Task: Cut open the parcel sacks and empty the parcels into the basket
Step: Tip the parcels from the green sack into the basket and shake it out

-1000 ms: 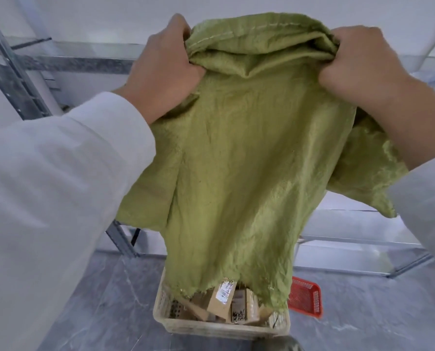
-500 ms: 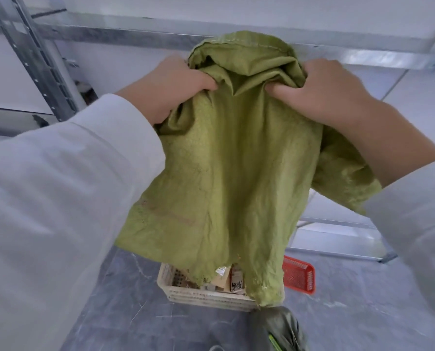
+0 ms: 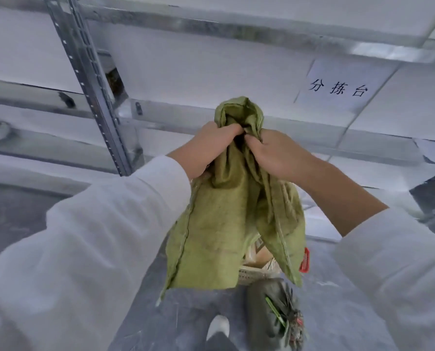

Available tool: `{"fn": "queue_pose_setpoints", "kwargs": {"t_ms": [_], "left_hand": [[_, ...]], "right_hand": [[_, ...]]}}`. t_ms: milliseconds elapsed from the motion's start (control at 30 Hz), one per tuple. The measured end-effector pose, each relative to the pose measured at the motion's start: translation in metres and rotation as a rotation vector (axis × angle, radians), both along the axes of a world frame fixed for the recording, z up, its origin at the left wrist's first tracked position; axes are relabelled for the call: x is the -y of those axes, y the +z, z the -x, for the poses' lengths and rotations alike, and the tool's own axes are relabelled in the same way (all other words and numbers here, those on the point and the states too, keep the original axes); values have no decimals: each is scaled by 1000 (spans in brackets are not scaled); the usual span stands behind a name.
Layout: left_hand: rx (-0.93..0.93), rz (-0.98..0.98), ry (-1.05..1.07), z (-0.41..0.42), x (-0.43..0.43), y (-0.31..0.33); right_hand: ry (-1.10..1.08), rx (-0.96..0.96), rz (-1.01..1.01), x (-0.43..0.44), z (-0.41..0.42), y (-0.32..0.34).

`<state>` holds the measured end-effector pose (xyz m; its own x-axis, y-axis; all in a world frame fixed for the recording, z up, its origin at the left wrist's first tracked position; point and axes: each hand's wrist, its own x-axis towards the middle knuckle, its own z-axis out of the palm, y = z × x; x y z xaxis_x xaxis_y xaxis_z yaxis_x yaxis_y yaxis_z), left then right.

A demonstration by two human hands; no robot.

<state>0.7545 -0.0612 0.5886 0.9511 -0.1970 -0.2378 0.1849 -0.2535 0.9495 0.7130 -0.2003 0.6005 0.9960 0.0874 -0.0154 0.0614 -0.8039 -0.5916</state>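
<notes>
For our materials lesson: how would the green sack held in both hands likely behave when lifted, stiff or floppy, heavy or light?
Probably floppy: the green sack bunches where the left hand and right hand grip it, and hangs in folds. Likely light: it hangs slack, flat.

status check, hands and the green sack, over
Hands: left hand and right hand both grip green sack, bunched near its top. Sack hangs limp above basket, parcels showing inside. On floor, dark sack by basket, not in the way.
</notes>
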Motion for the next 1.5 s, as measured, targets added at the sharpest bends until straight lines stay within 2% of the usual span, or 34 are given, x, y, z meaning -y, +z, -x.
{"fn": "queue_pose_setpoints", "kwargs": {"t_ms": [100,233,367,467,600,667,767,833,933,1067,1133,1233,1300,1400,1500], "left_hand": [[-118,63,26,33,2,-22],[-265,376,92,69,14,-32],[-281,541,205,94,21,-20],[-231,592,163,111,28,-2],[-166,561,15,127,46,23],[-117,448,-10,137,53,31],[69,-37,43,155,60,39],[215,-239,85,162,60,44],[383,-272,122,168,58,56],[761,-372,63,190,57,68],[756,-397,-116,203,56,71],[501,-532,-400,225,55,74],[420,-632,-522,233,54,65],[552,-680,-386,241,42,39],[586,-494,-229,255,23,21]], "right_hand": [[91,-125,12,-5,34,-27],[211,-319,-347,-3,62,-38],[294,-295,-427,6,72,-30],[402,-284,-435,17,78,-16],[426,-174,-402,41,89,2],[385,-96,-297,53,95,8],[276,59,-184,68,107,17],[217,126,-183,78,114,25],[158,222,-165,93,128,43],[264,222,-105,102,159,55],[297,185,-62,102,176,53],[256,129,4,101,194,43],[222,102,-11,100,205,33],[141,163,-40,98,225,14],[49,109,55,89,254,-8]]}}
